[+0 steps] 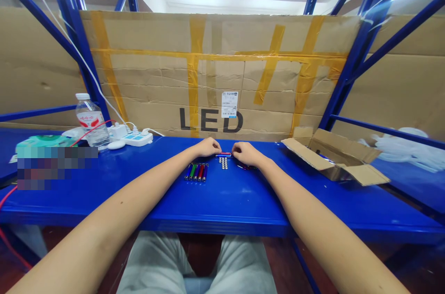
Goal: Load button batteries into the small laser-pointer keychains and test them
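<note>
1. Grey trousers (149, 261) on a seated person's legs are nearest, below the edge of a blue table (222, 210); two bare forearms (114, 210) reach forward over it
2. At far left, a green packet (48, 140) lies beside a blurred-out patch, with a red cable (9, 196) near it
3. Next, a clear bottle (91, 122) with a white cap stands upright beside a white power strip (137, 138)
4. Left of centre, a row of slim tubes (197, 172), blue, green and red among them, lies side by side
5. Left hand (209, 146): fingers drawn in narrow at the left end of two crosswise tubes, one red tube (225, 153) and one blue tube (223, 156); I cannot tell how firm the grip is
6. Just nearer, small silver pieces (223, 164) stand in columns
7. Right hand (243, 151): fingers also narrow, at the tubes' right end, grip unclear; more tubes lie partly hidden beneath it
8. At right sits an open cardboard box (333, 152), flaps spread, with white plastic (410, 145) beyond
</note>
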Action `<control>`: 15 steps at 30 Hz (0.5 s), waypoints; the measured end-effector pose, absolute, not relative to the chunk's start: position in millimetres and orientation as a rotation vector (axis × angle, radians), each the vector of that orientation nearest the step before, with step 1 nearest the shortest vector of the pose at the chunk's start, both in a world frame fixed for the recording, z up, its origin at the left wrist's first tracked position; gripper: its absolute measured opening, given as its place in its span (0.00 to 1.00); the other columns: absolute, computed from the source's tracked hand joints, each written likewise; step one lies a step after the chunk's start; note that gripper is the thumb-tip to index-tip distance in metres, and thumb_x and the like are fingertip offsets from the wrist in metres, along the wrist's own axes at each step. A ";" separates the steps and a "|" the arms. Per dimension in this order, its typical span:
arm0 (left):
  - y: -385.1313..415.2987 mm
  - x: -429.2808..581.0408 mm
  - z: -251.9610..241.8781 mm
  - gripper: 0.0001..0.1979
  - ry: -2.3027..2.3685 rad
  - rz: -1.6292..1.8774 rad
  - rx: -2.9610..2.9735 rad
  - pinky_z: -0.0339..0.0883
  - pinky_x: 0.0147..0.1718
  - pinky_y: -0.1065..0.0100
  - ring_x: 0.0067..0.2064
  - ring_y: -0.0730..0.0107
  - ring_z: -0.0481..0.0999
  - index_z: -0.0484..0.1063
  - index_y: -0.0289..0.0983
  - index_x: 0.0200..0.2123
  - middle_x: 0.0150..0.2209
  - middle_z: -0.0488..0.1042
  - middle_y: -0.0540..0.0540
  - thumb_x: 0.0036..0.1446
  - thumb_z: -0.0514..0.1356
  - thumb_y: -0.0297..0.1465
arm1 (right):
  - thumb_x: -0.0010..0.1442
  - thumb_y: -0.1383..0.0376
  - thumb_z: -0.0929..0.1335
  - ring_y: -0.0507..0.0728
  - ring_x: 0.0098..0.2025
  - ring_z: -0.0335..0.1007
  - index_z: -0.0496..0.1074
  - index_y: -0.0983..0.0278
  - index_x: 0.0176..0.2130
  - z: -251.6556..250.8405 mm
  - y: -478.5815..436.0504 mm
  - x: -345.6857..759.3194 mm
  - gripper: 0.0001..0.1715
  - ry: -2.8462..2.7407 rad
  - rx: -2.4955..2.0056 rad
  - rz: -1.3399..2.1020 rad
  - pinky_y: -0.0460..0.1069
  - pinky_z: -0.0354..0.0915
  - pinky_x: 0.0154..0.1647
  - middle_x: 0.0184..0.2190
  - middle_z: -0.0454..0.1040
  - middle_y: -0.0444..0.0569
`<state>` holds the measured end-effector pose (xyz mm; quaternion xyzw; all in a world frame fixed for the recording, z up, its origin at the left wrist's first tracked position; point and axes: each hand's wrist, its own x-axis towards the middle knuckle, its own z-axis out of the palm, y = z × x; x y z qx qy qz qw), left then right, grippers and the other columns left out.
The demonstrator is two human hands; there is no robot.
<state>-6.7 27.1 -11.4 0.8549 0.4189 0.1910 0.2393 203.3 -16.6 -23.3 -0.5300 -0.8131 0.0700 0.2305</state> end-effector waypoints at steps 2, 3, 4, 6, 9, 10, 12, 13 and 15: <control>25.9 -7.5 -11.4 0.11 1.157 0.534 2.323 0.63 0.34 0.71 0.32 0.70 0.72 0.80 0.33 0.33 0.31 0.79 0.47 0.49 0.60 0.31 | 0.56 0.70 0.66 0.54 0.35 0.70 0.73 0.65 0.36 -23.5 -17.8 202.8 0.06 -2.240 -1.446 0.216 0.45 0.62 0.36 0.35 0.77 0.50; 25.6 -7.7 -11.6 0.11 1.156 0.534 2.316 0.63 0.34 0.71 0.32 0.70 0.72 0.80 0.33 0.33 0.31 0.79 0.47 0.49 0.60 0.31 | 0.56 0.69 0.66 0.54 0.36 0.71 0.73 0.65 0.37 -23.8 -18.0 202.4 0.07 -2.244 -1.438 0.226 0.45 0.62 0.36 0.36 0.78 0.50; 25.5 -7.9 -11.9 0.11 1.150 0.529 2.313 0.63 0.33 0.71 0.32 0.70 0.72 0.80 0.33 0.33 0.31 0.79 0.47 0.48 0.60 0.31 | 0.56 0.69 0.67 0.54 0.36 0.71 0.74 0.65 0.38 -24.1 -17.9 202.0 0.09 -2.248 -1.429 0.235 0.45 0.63 0.37 0.37 0.78 0.50; 25.6 -8.0 -12.9 0.12 1.135 0.519 2.318 0.63 0.34 0.70 0.33 0.69 0.73 0.80 0.33 0.33 0.31 0.79 0.46 0.48 0.61 0.32 | 0.55 0.69 0.67 0.55 0.38 0.72 0.74 0.66 0.41 -24.9 -17.2 201.4 0.12 -2.259 -1.415 0.249 0.46 0.64 0.39 0.39 0.78 0.51; 24.4 -9.8 -13.7 0.12 1.126 0.541 2.324 0.64 0.36 0.69 0.35 0.67 0.74 0.80 0.33 0.33 0.33 0.80 0.45 0.48 0.61 0.34 | 0.55 0.68 0.67 0.56 0.41 0.72 0.75 0.66 0.44 -24.8 -16.1 201.7 0.15 -2.279 -1.396 0.231 0.47 0.65 0.43 0.41 0.77 0.53; 23.2 -11.7 -13.1 0.13 1.124 0.563 2.317 0.64 0.36 0.69 0.36 0.67 0.74 0.80 0.34 0.33 0.34 0.80 0.45 0.48 0.61 0.35 | 0.56 0.68 0.67 0.56 0.42 0.72 0.76 0.66 0.44 -24.1 -16.4 202.2 0.15 -2.279 -1.386 0.208 0.48 0.65 0.44 0.42 0.77 0.53; 19.1 -19.2 -9.6 0.14 1.132 0.607 2.309 0.65 0.38 0.69 0.38 0.66 0.75 0.80 0.34 0.35 0.36 0.80 0.44 0.50 0.60 0.36 | 0.56 0.69 0.66 0.57 0.44 0.72 0.76 0.65 0.43 -21.2 -19.2 202.8 0.15 -2.258 -1.352 0.141 0.49 0.64 0.47 0.42 0.77 0.53; 16.1 -24.7 -6.7 0.14 1.144 0.624 2.319 0.65 0.39 0.69 0.38 0.66 0.75 0.80 0.34 0.35 0.37 0.80 0.44 0.51 0.59 0.37 | 0.56 0.70 0.66 0.57 0.44 0.71 0.77 0.65 0.42 -19.2 -21.9 202.5 0.14 -2.241 -1.327 0.102 0.50 0.63 0.48 0.42 0.77 0.53; 8.8 -38.1 1.3 0.13 1.203 0.601 2.412 0.64 0.41 0.69 0.39 0.66 0.75 0.79 0.34 0.34 0.36 0.80 0.44 0.50 0.59 0.35 | 0.56 0.72 0.65 0.57 0.43 0.71 0.78 0.65 0.38 -14.8 -30.6 198.7 0.13 -2.218 -1.252 0.031 0.50 0.62 0.49 0.39 0.77 0.52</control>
